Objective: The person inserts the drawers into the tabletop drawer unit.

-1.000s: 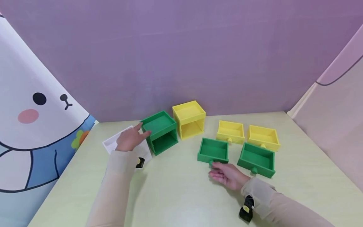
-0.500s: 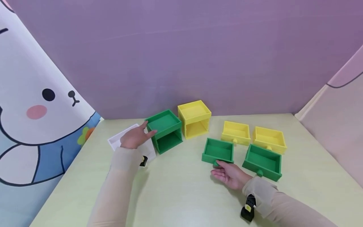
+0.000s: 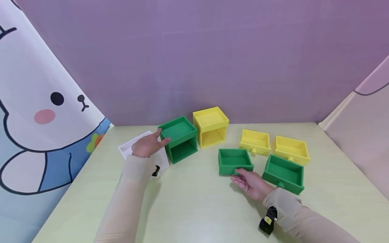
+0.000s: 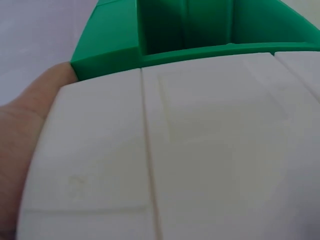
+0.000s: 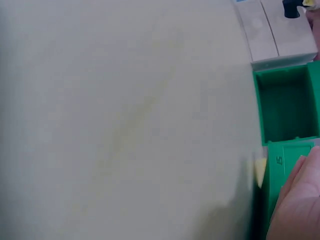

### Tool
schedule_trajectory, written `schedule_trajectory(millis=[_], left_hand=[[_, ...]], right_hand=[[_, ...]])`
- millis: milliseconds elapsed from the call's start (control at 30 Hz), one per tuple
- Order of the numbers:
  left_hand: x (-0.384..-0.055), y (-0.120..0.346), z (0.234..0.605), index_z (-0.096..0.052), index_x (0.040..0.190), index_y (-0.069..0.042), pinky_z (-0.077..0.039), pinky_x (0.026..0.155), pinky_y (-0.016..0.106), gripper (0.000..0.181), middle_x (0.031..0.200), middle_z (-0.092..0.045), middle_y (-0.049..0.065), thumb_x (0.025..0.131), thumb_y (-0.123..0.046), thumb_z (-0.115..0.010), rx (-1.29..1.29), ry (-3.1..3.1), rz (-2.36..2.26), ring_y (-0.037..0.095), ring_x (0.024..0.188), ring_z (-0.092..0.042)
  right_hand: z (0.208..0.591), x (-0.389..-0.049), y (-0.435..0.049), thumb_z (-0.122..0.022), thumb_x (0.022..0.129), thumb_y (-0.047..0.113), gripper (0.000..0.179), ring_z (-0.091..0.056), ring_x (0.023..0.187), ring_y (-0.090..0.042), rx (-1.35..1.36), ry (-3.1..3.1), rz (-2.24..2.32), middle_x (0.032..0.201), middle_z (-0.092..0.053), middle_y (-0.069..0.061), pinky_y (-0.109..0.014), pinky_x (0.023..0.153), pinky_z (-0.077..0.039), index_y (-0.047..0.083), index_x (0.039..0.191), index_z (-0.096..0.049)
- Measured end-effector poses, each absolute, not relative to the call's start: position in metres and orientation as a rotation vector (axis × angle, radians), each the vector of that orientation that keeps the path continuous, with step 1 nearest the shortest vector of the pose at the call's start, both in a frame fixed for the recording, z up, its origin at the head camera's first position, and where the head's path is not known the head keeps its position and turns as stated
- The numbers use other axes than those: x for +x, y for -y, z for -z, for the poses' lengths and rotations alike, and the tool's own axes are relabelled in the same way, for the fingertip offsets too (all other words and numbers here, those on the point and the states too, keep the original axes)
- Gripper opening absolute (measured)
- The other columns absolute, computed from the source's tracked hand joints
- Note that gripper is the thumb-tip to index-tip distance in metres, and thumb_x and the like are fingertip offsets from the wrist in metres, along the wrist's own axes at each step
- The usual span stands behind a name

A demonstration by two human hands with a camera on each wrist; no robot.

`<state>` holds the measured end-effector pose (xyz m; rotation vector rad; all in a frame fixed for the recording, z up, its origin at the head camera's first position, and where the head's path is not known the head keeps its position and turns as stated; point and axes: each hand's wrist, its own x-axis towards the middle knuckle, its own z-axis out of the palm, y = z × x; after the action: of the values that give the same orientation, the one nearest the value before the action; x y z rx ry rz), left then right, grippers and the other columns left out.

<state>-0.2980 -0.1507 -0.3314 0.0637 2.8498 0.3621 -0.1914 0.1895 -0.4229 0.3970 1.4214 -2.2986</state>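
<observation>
My right hand [image 3: 250,184] pinches the round knob of a green drawer [image 3: 233,158], its thumb on top. In the right wrist view, my right hand [image 5: 299,200] lies against the drawer's green side [image 5: 282,162], at the right edge. My left hand [image 3: 149,144] rests at the left side of a green cabinet [image 3: 178,129] with a hollow front. One fingertip touches its rear left corner and the thumb reaches its front edge. Beneath that hand stands a white cabinet [image 3: 160,161], which fills most of the left wrist view. Other fingers of my left hand are hidden.
A yellow cabinet [image 3: 210,118] with a hollow front stands right of the green one. Two yellow drawers [image 3: 255,136] and a second green drawer [image 3: 284,171] lie on the pale table [image 3: 194,209] at the right. Behind rises a purple backdrop [image 3: 231,60].
The head view has shifted, so everything appears further right. The held green drawer has turned slightly, and more of its front face shows. My left hand stays at the green cabinet.
</observation>
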Motion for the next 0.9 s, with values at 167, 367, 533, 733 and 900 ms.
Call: schedule_trajectory(millis=[167,367,533,733,900], left_hand=[[-0.295,0.149,0.328,-0.014,0.155,-0.023,-0.029,0.054,0.033,0.078,0.08,-0.055,0.009,0.093,-0.064,-0.039,0.056,-2.835,-0.331,0.022,0.064,-0.047],[-0.294,0.147,0.328,-0.012,0.155,-0.024,-0.028,0.053,0.031,0.078,0.08,-0.056,0.009,0.094,-0.063,-0.039,0.039,-2.824,-0.333,0.019,0.058,-0.041],[-0.293,0.147,0.326,-0.014,0.155,-0.024,-0.03,0.055,0.032,0.078,0.098,-0.061,0.011,0.093,-0.063,-0.04,0.031,-2.818,-0.346,0.022,0.069,-0.049],[-0.293,0.147,0.325,-0.015,0.155,-0.024,-0.033,0.056,0.033,0.078,0.118,-0.059,0.015,0.093,-0.064,-0.041,0.03,-2.825,-0.341,0.026,0.085,-0.055],[-0.293,0.147,0.325,-0.013,0.155,-0.024,-0.034,0.059,0.034,0.079,0.11,-0.061,0.015,0.093,-0.063,-0.04,0.037,-2.811,-0.351,0.025,0.079,-0.054]], right_hand=[[0.419,-0.193,-0.184,-0.041,0.102,0.009,0.019,-0.065,0.069,-0.005,0.315,-1.46,2.26,0.075,-0.064,-0.002,-0.015,0.074,-0.051,-0.001,0.094,-0.054],[0.424,-0.194,-0.171,-0.042,0.099,0.008,0.015,-0.063,0.071,-0.005,0.268,-1.527,2.204,0.078,-0.061,-0.003,-0.015,0.075,-0.05,-0.001,0.095,-0.053],[0.423,-0.195,-0.16,-0.043,0.097,0.007,0.013,-0.063,0.072,-0.005,0.236,-1.586,2.145,0.081,-0.06,-0.004,-0.015,0.074,-0.051,-0.002,0.096,-0.052],[0.416,-0.2,-0.147,-0.043,0.094,0.006,0.015,-0.063,0.074,-0.007,0.15,-1.665,2.077,0.087,-0.059,-0.007,-0.016,0.074,-0.051,-0.006,0.099,-0.051],[0.417,-0.203,-0.131,-0.043,0.094,0.005,0.017,-0.063,0.071,-0.004,0.11,-1.637,2.068,0.085,-0.057,-0.006,-0.014,0.071,-0.051,-0.009,0.101,-0.05]])
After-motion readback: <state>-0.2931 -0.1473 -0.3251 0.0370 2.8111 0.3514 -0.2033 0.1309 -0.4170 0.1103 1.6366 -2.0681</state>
